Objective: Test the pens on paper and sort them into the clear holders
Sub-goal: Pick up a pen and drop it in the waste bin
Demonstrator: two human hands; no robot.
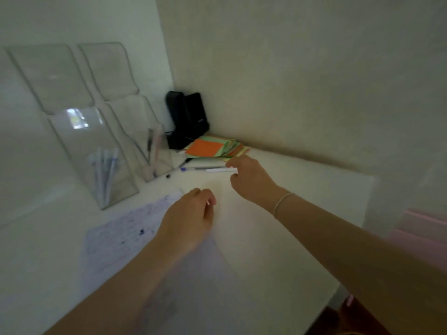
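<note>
My right hand (249,175) reaches to a white pen with a blue cap (208,169) lying on the table, and its fingertips pinch the pen's near end. My left hand (191,216) hovers over the scribbled sheet of paper (125,235) with fingers loosely curled, holding nothing. The left clear holder (96,151) contains several white and blue pens. Two or three pens stand in the clear holder (154,151) to its right. The frame is blurred.
Two taller clear holders (72,73) stand behind against the wall. A black device (187,118) sits in the corner, with a stack of orange and green paper squares (215,148) beside it. The table's edge (348,267) runs along the right.
</note>
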